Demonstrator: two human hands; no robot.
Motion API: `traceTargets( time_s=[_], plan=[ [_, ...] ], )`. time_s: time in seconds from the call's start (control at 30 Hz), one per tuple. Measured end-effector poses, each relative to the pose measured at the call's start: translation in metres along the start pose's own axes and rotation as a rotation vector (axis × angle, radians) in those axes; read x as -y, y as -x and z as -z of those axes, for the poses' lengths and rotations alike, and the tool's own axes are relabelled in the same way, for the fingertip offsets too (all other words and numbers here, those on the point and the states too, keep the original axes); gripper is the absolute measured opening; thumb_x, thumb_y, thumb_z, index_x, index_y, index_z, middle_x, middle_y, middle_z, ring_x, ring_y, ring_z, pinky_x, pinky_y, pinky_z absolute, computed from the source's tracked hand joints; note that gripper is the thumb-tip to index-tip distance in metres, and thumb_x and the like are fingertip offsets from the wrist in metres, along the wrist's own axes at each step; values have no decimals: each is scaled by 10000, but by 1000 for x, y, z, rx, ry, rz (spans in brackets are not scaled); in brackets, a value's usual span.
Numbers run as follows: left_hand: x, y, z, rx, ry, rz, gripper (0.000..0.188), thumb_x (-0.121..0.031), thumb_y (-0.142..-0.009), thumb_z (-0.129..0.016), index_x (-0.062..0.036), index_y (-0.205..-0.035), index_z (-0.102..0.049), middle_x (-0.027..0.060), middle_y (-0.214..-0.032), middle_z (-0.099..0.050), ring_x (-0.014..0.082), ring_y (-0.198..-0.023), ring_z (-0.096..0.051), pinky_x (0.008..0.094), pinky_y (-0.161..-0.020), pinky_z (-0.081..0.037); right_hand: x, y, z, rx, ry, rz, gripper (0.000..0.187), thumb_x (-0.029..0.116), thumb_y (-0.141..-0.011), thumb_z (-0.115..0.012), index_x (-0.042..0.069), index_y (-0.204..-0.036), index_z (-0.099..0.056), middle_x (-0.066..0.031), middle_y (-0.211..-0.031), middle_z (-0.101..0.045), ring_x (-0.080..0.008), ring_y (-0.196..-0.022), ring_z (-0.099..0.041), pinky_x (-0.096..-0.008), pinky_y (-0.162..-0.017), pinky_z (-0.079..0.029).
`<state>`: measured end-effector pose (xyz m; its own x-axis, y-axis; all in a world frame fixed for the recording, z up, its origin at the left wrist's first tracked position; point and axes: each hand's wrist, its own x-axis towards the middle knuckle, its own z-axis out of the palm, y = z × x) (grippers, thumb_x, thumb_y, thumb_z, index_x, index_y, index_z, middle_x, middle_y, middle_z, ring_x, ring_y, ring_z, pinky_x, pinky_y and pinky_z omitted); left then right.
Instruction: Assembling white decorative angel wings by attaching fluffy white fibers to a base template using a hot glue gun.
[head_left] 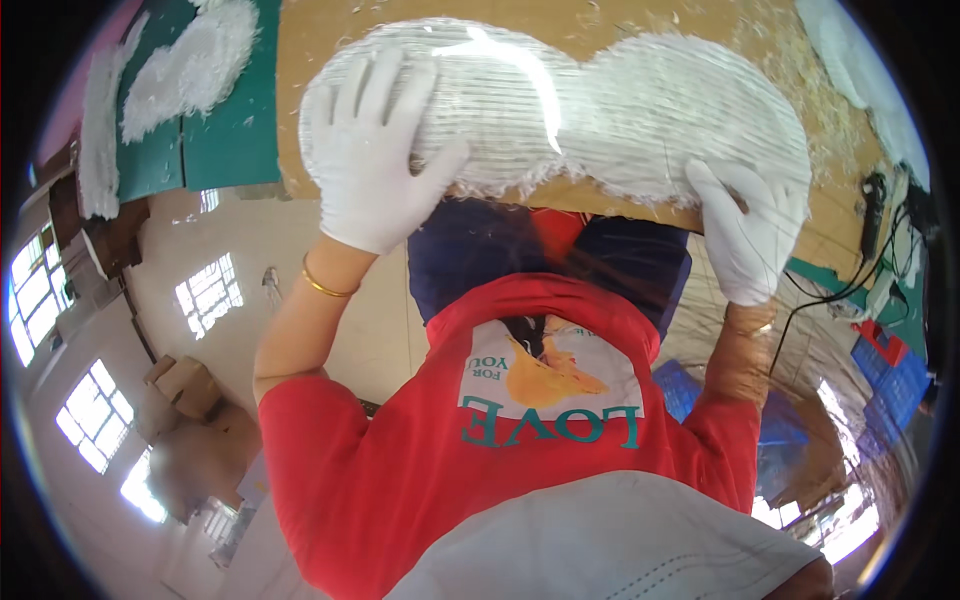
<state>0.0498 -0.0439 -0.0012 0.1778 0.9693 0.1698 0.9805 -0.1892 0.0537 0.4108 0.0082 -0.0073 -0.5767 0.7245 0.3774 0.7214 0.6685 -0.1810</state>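
A white two-lobed sheet with fine ridges and frayed, fibrous edges lies on a brown board in front of me. A bright curved streak crosses its middle; I cannot tell whether it is a glare or a strip. My left hand, in a white glove, rests flat on the sheet's left lobe with the fingers spread. At the lower right edge of the sheet lies my right hand, also gloved, its thumb and forefinger apart. Some of its other fingers blend into the white material.
The brown board carries loose fibres. Green table surface extends to the left, holding another fuzzy white piece. Black cables and a power strip are at the right edge. Blue crates and cardboard boxes stand lower down.
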Motion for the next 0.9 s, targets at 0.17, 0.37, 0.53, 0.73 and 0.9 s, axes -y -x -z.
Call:
traceTargets(
  time_s=[0.17, 0.37, 0.53, 0.73, 0.9],
  plan=[
    [-4, 5, -7, -4, 42, -36, 674, -538, -873, -684, -118, -1395, -615, 181, -1467, -534, 407, -1341, -467, 554, -1144, -287, -15, 9, -5, 25, -21, 63, 425, 44, -721, -736, 247, -1092, -771, 45, -995, -679, -214, -855, -619, -401, -818, -464],
    [-8, -5, -1, 35, 104, -28, 677, -456, -881, -676, -90, -1440, -569, 198, -1471, -523, 408, -1371, -443, 526, -1157, -299, -16, 5, 7, 90, 99, 92, 436, 27, -703, -733, 232, -1085, -772, 32, -992, -684, -219, -859, -627, -407, -790, -477],
    [-7, -2, -9, -40, 103, -36, 636, -492, -870, -699, -98, -1364, -622, 189, -1457, -542, 392, -1347, -475, 527, -1134, -314, -14, 0, 6, 63, 96, 102, 425, 32, -695, -725, 224, -1073, -761, 43, -975, -685, -217, -808, -610, -380, -725, -442],
    [-11, -13, -5, -2, 38, -20, 639, -477, -877, -693, -91, -1381, -618, 207, -1440, -557, 400, -1343, -481, 527, -1150, -303, -12, 2, 10, 39, 102, 50, 428, 2, -696, -735, 226, -1058, -773, 22, -981, -713, -236, -853, -663, -396, -787, -488],
    [-7, -19, 0, 14, -78, -1, 655, -480, -870, -686, -77, -1382, -618, 204, -1451, -551, 392, -1361, -467, 512, -1166, -288, -13, 0, 8, 35, 151, 55, 381, 22, -717, -729, 226, -1036, -773, 34, -970, -706, -234, -846, -658, -397, -807, -494]
  ],
)
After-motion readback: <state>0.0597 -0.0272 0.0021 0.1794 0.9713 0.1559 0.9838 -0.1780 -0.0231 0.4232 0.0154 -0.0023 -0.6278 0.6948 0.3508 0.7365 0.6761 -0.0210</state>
